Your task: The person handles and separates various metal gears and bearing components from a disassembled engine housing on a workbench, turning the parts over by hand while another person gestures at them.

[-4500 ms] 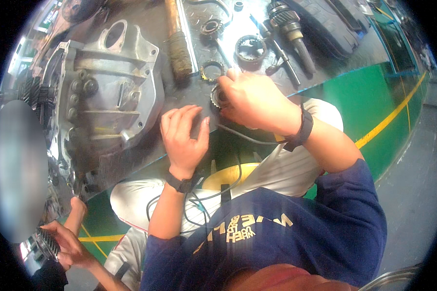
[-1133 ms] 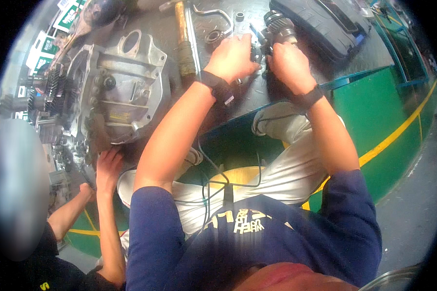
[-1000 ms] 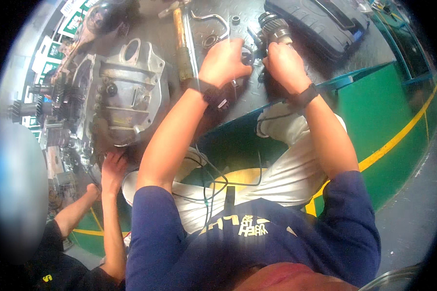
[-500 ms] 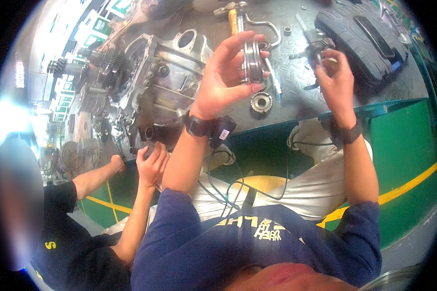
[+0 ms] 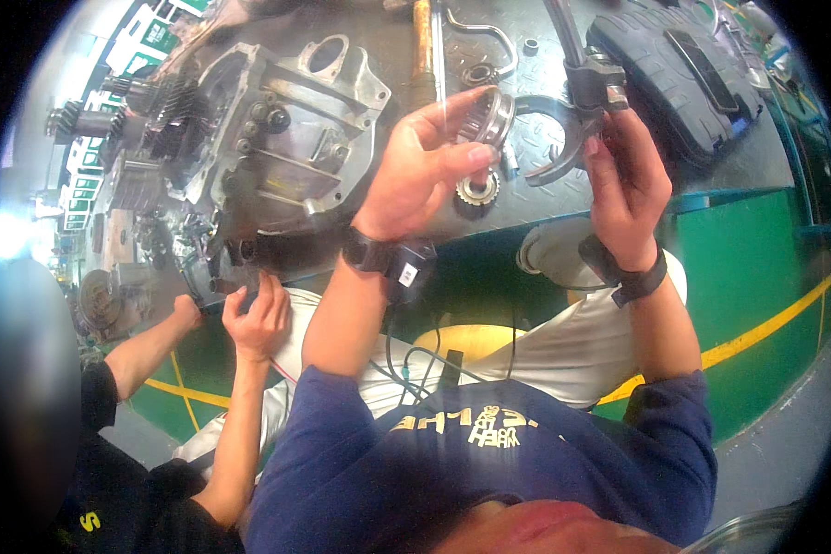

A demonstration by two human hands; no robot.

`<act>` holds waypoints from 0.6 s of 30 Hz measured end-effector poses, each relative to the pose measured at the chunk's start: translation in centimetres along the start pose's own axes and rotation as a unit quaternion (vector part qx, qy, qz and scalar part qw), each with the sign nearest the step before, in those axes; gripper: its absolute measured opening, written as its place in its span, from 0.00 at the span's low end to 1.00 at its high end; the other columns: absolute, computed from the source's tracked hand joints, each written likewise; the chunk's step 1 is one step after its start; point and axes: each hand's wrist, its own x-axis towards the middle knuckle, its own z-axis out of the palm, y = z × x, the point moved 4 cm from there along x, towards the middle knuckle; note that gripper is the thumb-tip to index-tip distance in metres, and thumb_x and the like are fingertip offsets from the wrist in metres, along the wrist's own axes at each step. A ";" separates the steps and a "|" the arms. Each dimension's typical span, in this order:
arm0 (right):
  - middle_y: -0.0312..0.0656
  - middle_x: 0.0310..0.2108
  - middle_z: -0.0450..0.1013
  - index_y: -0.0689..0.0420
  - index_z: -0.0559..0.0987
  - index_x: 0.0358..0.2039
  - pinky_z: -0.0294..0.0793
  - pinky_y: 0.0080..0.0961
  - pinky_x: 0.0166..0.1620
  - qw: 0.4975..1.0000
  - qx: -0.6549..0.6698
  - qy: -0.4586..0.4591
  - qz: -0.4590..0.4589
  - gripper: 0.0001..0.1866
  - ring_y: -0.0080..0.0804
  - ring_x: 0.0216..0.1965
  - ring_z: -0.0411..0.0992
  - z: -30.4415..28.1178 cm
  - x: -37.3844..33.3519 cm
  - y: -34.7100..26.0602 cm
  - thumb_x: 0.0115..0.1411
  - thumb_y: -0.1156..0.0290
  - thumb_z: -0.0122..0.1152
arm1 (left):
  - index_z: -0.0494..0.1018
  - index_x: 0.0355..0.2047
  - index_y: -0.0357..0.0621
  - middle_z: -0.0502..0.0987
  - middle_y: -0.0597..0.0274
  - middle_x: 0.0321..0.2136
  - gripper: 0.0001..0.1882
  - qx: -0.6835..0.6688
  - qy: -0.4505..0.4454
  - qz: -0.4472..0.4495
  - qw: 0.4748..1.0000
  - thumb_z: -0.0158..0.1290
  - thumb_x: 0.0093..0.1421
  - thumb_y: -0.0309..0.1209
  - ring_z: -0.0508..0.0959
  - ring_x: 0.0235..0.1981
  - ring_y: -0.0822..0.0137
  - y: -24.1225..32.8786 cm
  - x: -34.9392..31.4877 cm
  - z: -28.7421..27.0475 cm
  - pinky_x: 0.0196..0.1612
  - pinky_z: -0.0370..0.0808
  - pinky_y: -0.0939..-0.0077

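My left hand (image 5: pixel 411 180) grips a grooved metal synchronizer sleeve (image 5: pixel 499 120), thumb on its near side and fingers around the far side. In my right hand (image 5: pixel 630 185) is a dark metal shift fork (image 5: pixel 589 88). Its curved prongs point left toward the sleeve, and the tip of the upper prong is close to the sleeve's groove; whether they touch I cannot tell. A shaft rises from the fork toward the far side. Below the sleeve, a small toothed gear ring (image 5: pixel 477 191) lies on the metal bench (image 5: pixel 535 208).
An open gearbox housing (image 5: pixel 365 88) stands at left, with gear shafts (image 5: pixel 171 102) beyond it. A dark plastic case (image 5: pixel 669 83) sits at right. Near the far edge are a wooden handle (image 5: pixel 423 42) and a bent rod (image 5: pixel 499 37). A co-worker's hand (image 5: pixel 260 319) is at lower left.
My right hand has turned the shift fork so its prongs face left, and brought it nearer the sleeve. My left hand has tilted the sleeve. The whole view has shifted slightly.
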 end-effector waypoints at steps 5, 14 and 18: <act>0.48 0.38 0.79 0.66 0.78 0.58 0.75 0.24 0.39 0.996 -0.065 -0.040 -0.051 0.25 0.31 0.34 0.75 -0.6 1.2 -1.6 0.59 0.86 0.63 | 0.64 0.69 0.35 0.77 0.59 0.54 0.46 0.053 -0.001 0.010 0.999 0.74 0.52 0.32 0.82 0.43 0.71 0.9 -0.1 0.3 0.39 0.79 0.79; 0.52 0.37 0.79 0.67 0.79 0.57 0.77 0.28 0.37 0.981 -0.083 -0.098 -0.147 0.25 0.39 0.32 0.77 1.0 1.7 -2.6 0.56 0.88 0.63 | 0.61 0.71 0.38 0.77 0.57 0.56 0.47 -0.003 -0.018 -0.092 0.996 0.73 0.55 0.32 0.82 0.44 0.69 -0.5 -0.7 1.3 0.38 0.78 0.78; 0.53 0.38 0.79 0.68 0.79 0.56 0.78 0.29 0.38 0.982 -0.109 -0.070 -0.137 0.24 0.40 0.33 0.78 0.8 1.4 -2.7 0.56 0.87 0.63 | 0.62 0.70 0.38 0.80 0.60 0.51 0.43 -0.017 0.000 -0.087 0.996 0.72 0.57 0.29 0.82 0.37 0.72 -0.5 -0.8 1.6 0.33 0.75 0.83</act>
